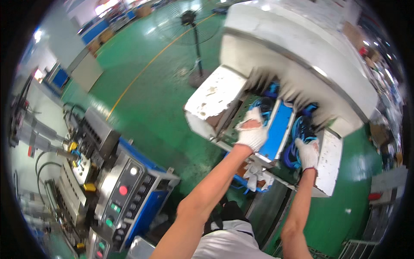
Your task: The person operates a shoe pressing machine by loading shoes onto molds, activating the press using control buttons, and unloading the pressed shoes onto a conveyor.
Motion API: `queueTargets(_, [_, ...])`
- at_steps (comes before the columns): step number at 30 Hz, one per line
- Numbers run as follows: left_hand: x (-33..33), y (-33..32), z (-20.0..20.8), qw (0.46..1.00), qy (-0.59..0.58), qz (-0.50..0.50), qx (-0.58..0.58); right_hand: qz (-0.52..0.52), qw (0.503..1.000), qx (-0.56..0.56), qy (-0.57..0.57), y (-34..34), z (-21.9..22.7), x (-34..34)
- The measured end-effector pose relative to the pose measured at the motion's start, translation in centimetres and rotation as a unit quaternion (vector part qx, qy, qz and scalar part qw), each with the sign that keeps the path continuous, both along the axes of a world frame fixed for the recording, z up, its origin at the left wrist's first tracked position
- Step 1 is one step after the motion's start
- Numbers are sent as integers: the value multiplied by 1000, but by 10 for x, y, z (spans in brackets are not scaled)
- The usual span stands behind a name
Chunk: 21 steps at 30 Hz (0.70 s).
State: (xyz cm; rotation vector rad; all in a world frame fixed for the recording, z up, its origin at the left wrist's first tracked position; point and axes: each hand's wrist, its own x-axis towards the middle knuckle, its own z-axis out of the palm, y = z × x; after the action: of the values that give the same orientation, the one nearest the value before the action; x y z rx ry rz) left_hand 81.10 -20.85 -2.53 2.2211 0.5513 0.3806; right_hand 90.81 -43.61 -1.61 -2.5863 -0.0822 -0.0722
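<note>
Both of my hands wear white knit gloves and reach to the fringed mouth of a white tunnel-shaped machine (pixel 297 56). My left hand (pixel 251 131) is at the left lane, its fingertips against a dark, blue-trimmed piece (pixel 266 105) that looks like a shoe; whether they close on it is hidden. In the right lane my right hand (pixel 308 153) has its thumb on the edge of a blue-and-black shoe-like piece (pixel 297 134), and its fingers curl out of sight on the other side. A blue strip (pixel 276 131) runs between the two lanes. More blue pieces show under the fringe (pixel 297 97).
White worn side panels (pixel 217 93) flank the lanes. Below the mouth sits a blue basket (pixel 241 183) with crumpled paper (pixel 257 175). To the left stands a machine with a button panel (pixel 123 190). A pedestal fan (pixel 196 47) stands farther off on the green floor (pixel 151 116).
</note>
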Motion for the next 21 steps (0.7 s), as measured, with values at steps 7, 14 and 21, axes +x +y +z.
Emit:
queueTargets(7, [-102, -79, -77, 987, -116, 102, 32, 252, 888, 323, -209, 37, 48, -84])
queueTargets(14, [-507, -163, -195, 743, 298, 584, -135, 608, 651, 178, 417, 139, -147, -183])
queueTargets(21, [-745, -434, -173, 217, 262, 919, -196, 720, 599, -99, 337, 175, -185, -225])
